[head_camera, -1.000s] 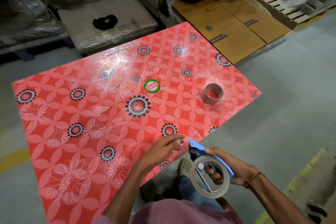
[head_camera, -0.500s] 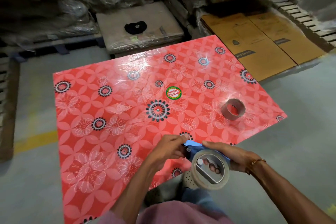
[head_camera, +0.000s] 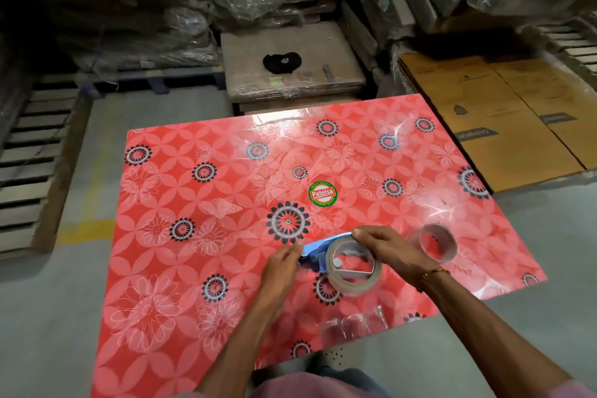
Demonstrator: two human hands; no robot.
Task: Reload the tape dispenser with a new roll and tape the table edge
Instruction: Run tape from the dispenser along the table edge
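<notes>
A: Where's the tape dispenser (head_camera: 318, 252)?
B: Above the table (head_camera: 181, 268), btwn both hands. Right hand (head_camera: 392, 250) grips it from 3 o'clock, fingers curled over the top of the new roll (head_camera: 353, 273).
A: Left hand (head_camera: 282, 265)?
B: At 9 o'clock of the roll, fingertips pinched at the blue front end; can't tell if it's got tape.
A: Old core (head_camera: 436, 244)?
B: On the table, just past the right hand, approx 2 o'clock.

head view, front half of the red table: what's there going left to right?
left hand → blue tape dispenser with the new tape roll → right hand gripping it → empty cardboard core, lying apart on the red table.
</notes>
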